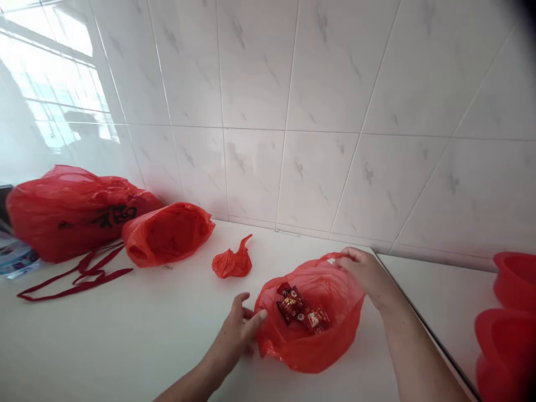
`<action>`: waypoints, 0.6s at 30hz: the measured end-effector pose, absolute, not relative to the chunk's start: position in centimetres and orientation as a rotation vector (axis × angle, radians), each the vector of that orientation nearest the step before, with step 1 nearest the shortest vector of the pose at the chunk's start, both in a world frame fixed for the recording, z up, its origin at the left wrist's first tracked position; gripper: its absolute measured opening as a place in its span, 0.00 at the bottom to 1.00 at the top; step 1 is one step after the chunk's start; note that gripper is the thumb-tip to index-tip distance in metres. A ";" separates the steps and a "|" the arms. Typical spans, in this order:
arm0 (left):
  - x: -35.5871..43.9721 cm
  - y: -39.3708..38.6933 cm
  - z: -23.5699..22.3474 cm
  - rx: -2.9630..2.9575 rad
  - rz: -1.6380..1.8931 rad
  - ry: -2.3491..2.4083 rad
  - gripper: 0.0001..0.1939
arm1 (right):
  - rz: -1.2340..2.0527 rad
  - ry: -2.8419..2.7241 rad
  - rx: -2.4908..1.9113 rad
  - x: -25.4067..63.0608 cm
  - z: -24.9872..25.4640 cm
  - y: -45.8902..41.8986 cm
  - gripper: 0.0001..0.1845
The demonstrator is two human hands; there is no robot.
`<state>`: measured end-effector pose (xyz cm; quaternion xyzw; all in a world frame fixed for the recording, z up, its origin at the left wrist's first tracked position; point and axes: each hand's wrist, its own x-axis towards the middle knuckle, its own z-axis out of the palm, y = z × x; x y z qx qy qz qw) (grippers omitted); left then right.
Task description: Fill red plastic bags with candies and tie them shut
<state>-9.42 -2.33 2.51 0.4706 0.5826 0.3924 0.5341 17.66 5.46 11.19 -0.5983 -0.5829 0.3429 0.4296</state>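
Note:
An open red plastic bag (pixel 310 340) lies on the white counter (pixel 125 346) in front of me. Inside it are several small red-wrapped sweets (pixel 299 310). My left hand (pixel 237 332) pinches the bag's near left rim between thumb and fingers. My right hand (pixel 366 276) grips the bag's handle at the far right rim, holding the mouth wide. A small crumpled red bag (pixel 232 261) sits just behind, untouched.
At the left stand a large full red bag with black writing (pixel 67 209), a smaller open red bag (pixel 167 231) and a dark red ribbon (pixel 79 276). Red plastic bowls (pixel 508 329) sit at the right edge. A tiled wall (pixel 293 111) backs the counter.

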 end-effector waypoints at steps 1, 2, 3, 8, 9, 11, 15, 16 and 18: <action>-9.3 -2.9 2.6 1.096 0.869 1.336 0.41 | 0.899 -1.401 -1.463 17.8 11.2 5.6 0.06; -9.1 -3.2 2.7 1.056 0.826 1.257 0.40 | 0.926 -1.352 -1.435 17.9 11.2 5.8 0.06; -8.8 -3.4 2.8 1.006 0.801 1.162 0.37 | 0.946 -1.305 -1.406 18.0 11.1 6.0 0.08; -7.5 -0.2 4.6 0.843 0.957 0.963 0.29 | 0.941 -1.057 -1.180 18.4 11.0 6.2 0.12; -7.5 0.8 5.6 0.847 1.053 0.964 0.29 | 0.892 -0.971 -1.110 18.6 11.3 6.0 0.11; -7.9 2.6 8.3 0.875 1.300 0.941 0.30 | 0.767 -0.806 -0.928 19.2 12.2 5.3 0.10; -8.7 3.8 13.5 1.086 1.581 0.827 0.29 | 0.599 -0.682 -0.630 20.6 14.4 3.5 0.09; -8.7 3.8 14.3 1.136 1.582 0.820 0.28 | 0.605 -0.691 -0.618 20.8 14.7 3.1 0.08; -8.5 3.7 15.1 1.191 1.558 0.839 0.26 | 0.663 -0.711 -0.669 20.9 14.9 2.8 0.08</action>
